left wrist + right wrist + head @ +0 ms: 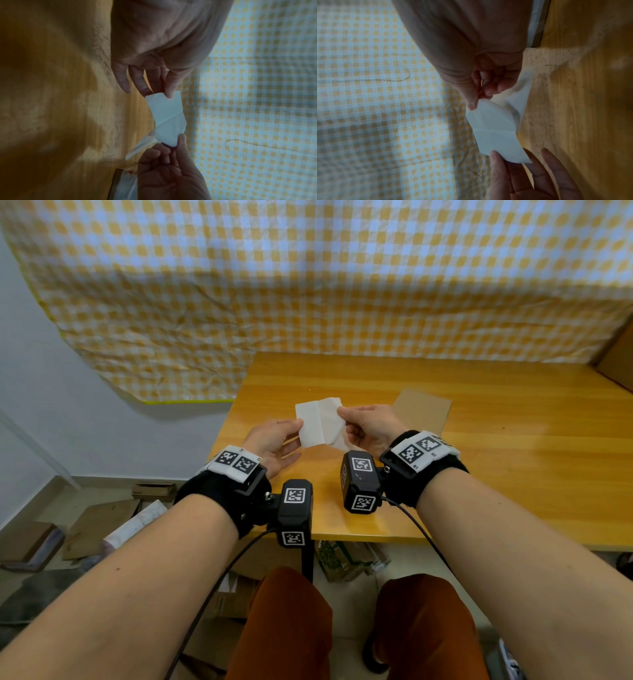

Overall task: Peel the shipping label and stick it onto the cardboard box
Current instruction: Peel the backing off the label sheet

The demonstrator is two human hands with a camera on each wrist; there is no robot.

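Paper was the weak point at that moment: you held the shipping label (320, 421) in the air above the bench (479, 474), your left hand (274, 441) pinching its left edge between thumb and fingers, your right hand (368, 426) pinching the right corner where one layer was parting from the other. From the right wrist view a loose flap curled away under your right fingers (496, 86), though I could not tell which layer was sticker and which was backing. A crease ran across the sheet, and a pull made at an angle could have torn the label along it. The freed flap, hanging slack, could have folded back and stuck to itself or to your fingertips. The cardboard box (423, 410) lay flat on the bench just beyond your right hand, untouched, so a limp, fully peeled label carried across might have landed crooked or wrinkled.
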